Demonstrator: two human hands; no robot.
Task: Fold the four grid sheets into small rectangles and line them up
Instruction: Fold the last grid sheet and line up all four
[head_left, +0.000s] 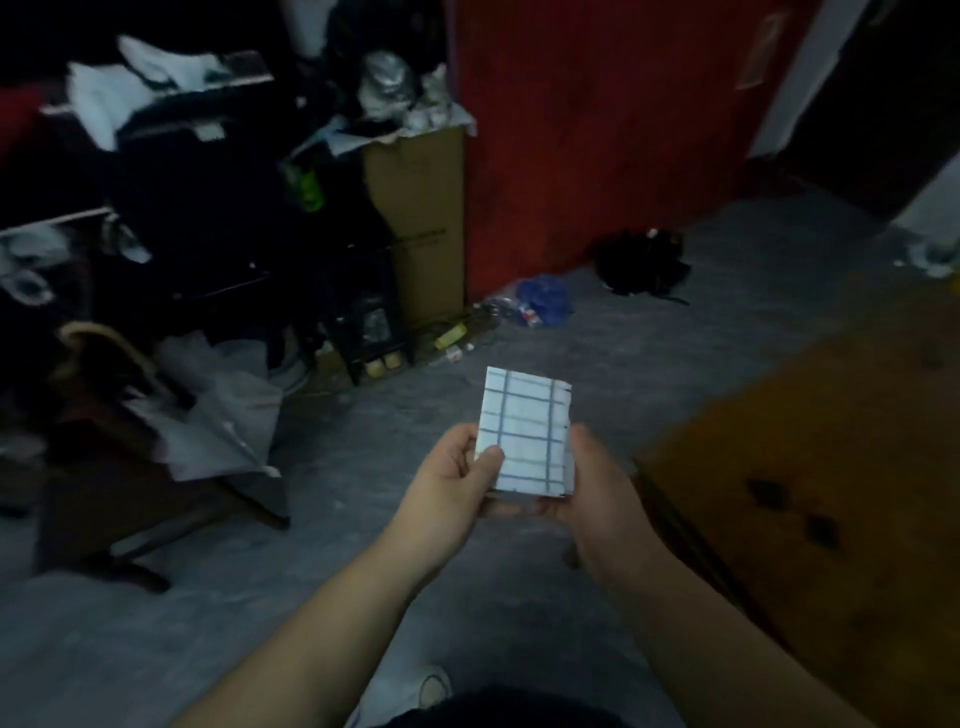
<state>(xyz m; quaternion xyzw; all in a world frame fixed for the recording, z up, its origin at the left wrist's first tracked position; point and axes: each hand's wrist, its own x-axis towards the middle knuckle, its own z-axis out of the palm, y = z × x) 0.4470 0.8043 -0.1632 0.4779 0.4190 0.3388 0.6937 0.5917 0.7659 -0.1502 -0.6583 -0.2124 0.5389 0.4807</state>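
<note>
A white sheet with blue grid lines (524, 426), folded into a small rectangle, is held upright in the air above the grey floor. My left hand (457, 478) pinches its lower left edge, thumb on the front. My right hand (597, 478) grips the lower right edge, fingers behind the sheet. No other grid sheet shows in this view.
A brown wooden table (831, 493) lies to the right. Left is a dark chair with crumpled grey plastic (218, 415). Behind stand a tall cardboard box (421, 218), a red wall (597, 130), a blue bag (543, 299) and black clutter (641, 265) on the floor.
</note>
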